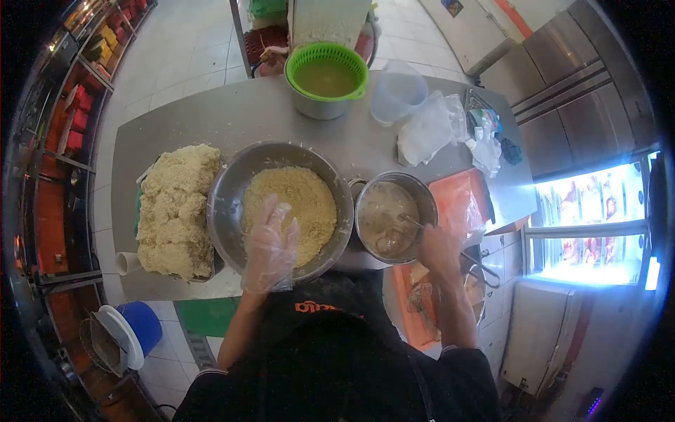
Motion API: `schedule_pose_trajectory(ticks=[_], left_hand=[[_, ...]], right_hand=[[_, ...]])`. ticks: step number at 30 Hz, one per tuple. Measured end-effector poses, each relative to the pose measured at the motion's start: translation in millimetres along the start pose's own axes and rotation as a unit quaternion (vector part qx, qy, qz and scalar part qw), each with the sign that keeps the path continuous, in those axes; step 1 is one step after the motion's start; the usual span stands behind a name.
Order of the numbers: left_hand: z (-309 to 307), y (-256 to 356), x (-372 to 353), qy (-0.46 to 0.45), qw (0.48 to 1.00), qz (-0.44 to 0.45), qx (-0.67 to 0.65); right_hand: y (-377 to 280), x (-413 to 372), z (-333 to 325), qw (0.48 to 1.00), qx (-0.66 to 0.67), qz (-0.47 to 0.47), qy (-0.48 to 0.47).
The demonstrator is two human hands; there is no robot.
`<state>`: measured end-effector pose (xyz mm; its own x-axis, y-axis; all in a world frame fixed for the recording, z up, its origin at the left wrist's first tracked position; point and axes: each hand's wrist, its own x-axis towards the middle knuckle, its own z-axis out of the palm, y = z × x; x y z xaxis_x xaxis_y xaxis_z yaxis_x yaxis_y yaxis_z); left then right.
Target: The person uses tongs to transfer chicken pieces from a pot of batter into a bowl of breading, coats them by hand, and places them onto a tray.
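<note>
My left hand (271, 246), in a clear plastic glove, is over a wide metal bowl (226, 232) of pale yellow crumbs (302, 204). Its fingers are stretched out and slightly apart, with the tips overlapping the crumbs. My right hand (439, 250) is bare and closed around metal tongs (480, 266), whose far end reaches into a metal pot (432, 199). Cloudy, beige liquid (383, 204) with pieces in it fills much of the pot. The pot stands just right of the bowl on the steel table (232, 105).
Left of the bowl is a tray heaped with crumb-coated pieces (176, 211). Behind stand a green strainer (327, 67) in a metal pot and a translucent container (399, 91). Plastic bags (432, 130) and an orange tray (460, 200) lie right. A blue bucket (144, 327) is on the floor.
</note>
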<state>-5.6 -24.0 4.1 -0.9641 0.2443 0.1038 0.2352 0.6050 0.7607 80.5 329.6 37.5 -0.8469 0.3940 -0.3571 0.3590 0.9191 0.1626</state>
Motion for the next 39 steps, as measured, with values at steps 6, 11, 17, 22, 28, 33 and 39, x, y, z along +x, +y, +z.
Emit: schedule_pose_trajectory(ticks=[6,11,17,22,28,33,39], left_hand=[[-9,-6,2,-0.006,1.0,0.027,0.011],[-15,-14,-3,0.015,0.999,-0.034,-0.02],[-3,-33,-11,0.015,1.0,-0.017,-0.021],[8,-40,-10,0.003,0.998,-0.028,-0.062],[-2,-14,2,-0.028,0.997,-0.043,-0.054],[-7,-21,0,-0.027,0.996,-0.035,-0.072],[6,-37,-5,0.011,0.993,-0.03,-0.113]], right_hand=[[-24,32,49,0.99,-0.075,-0.101,0.07],[9,29,18,0.993,0.044,-0.076,-0.072],[67,19,-15,0.972,0.165,-0.063,-0.155],[54,-8,-41,0.978,0.199,0.004,-0.055],[-12,-16,4,0.997,0.034,-0.039,-0.054],[-17,-26,-21,0.996,0.065,-0.025,-0.06],[-5,-8,-14,0.999,0.049,-0.003,0.001]])
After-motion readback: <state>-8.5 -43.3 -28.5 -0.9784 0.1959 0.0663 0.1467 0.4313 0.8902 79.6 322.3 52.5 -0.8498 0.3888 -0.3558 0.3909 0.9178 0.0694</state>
